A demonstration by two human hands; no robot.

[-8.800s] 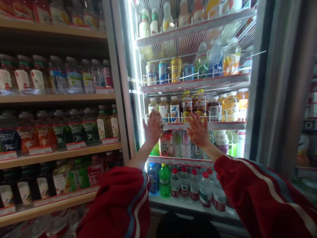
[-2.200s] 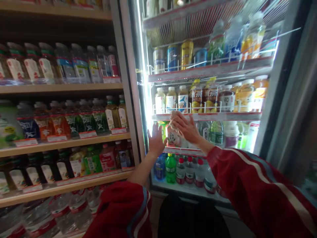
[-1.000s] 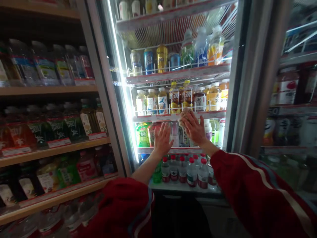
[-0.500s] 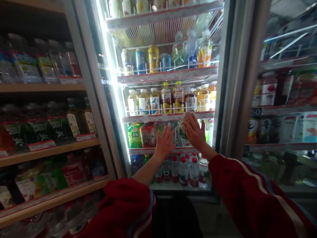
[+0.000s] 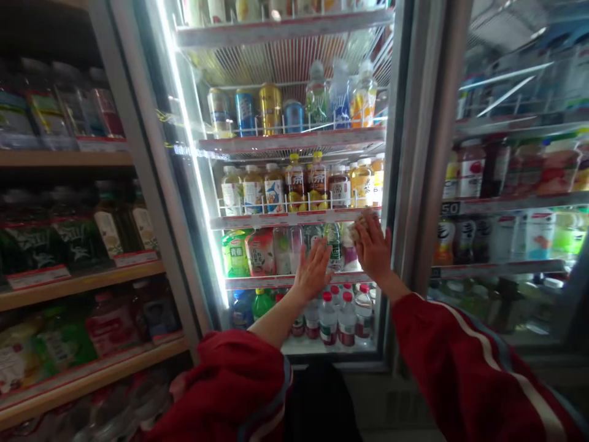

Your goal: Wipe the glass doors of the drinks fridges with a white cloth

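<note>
A lit drinks fridge with a glass door (image 5: 329,359) stands before me. My right hand (image 5: 376,250) presses a crumpled pale cloth (image 5: 354,232) against the glass near the door's right edge, fingers pointing up. To its left, my left hand (image 5: 311,274) is held up to the glass, empty, with its fingers stretched out. Behind the hands, bottles (image 5: 261,252) stand on the fridge shelves, and my hands hide some of them. Whether the left palm rests fully on the glass I cannot tell.
Wooden shelves (image 5: 83,282) with rows of bottles flank the fridge on the left. A metal door frame (image 5: 416,184) runs along the right side, and beyond it another glass-fronted fridge holds more drinks (image 5: 472,169). Red-capped bottles (image 5: 328,319) fill the lower shelf.
My right hand has slid the cloth rightward across the glass, towards the door's edge. The left hand has moved slightly right over the glass. The whole view has shifted a little.
</note>
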